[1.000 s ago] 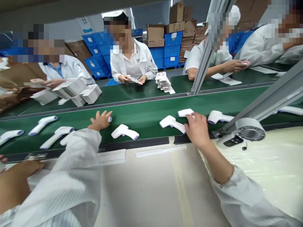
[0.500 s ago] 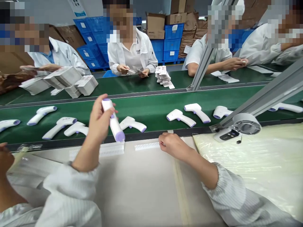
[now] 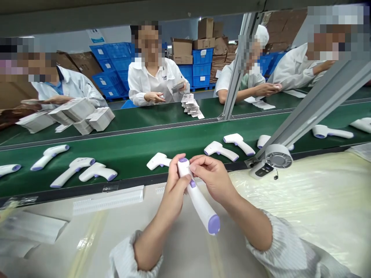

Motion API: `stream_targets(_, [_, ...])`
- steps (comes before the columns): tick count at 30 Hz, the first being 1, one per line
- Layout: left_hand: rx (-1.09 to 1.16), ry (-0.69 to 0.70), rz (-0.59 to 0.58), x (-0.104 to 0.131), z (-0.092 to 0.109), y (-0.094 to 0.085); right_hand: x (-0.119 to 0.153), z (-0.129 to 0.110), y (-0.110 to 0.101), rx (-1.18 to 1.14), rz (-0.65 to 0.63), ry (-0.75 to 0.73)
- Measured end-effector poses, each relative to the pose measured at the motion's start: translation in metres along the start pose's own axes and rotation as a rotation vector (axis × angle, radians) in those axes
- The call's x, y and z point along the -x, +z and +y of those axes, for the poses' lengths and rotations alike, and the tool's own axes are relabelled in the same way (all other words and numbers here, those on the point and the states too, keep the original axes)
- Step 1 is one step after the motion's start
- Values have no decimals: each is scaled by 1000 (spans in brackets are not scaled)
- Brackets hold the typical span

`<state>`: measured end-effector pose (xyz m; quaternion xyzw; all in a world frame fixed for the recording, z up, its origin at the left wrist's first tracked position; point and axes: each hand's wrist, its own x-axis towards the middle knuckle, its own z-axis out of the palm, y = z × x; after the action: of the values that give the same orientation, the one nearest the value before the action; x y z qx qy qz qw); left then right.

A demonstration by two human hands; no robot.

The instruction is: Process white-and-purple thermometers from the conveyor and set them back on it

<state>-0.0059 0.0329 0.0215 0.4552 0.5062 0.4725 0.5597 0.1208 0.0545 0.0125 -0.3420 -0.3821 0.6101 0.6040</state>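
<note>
A white infrared thermometer (image 3: 201, 202) with purple trim is held over the table, its handle end slanting down to the right. My left hand (image 3: 174, 189) is wrapped around its head, thumb on the near side. Close against that head, my right hand (image 3: 216, 179) is closed in a pinch on a small whitish piece, too small to identify exactly. Behind my left hand, a short white toothed strip (image 3: 160, 190) lies partly hidden at the table edge. Farther left lies a longer whitish strip (image 3: 108, 200) with a row of small marks.
Several more thermometers (image 3: 98, 172) lie on the green conveyor (image 3: 139, 144). A small fan (image 3: 278, 156) sits by a slanted metal post (image 3: 307, 112). Plastic sheeting (image 3: 313, 200) covers the right side. Co-workers sit opposite, near stacked booklets (image 3: 78, 112).
My left hand has brought the thermometer right and down. My right hand has left the short toothed strip and met the thermometer's head. The other person's hand at far left is gone from view.
</note>
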Motion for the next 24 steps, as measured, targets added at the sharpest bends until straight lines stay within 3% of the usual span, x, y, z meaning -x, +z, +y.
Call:
stream_targets(13, [-35, 40, -2, -1, -6, 1, 2, 2, -2, 115, 40, -71])
stream_targets(24, [-107, 174, 37, -5, -14, -1, 5, 1, 4, 131, 82, -93])
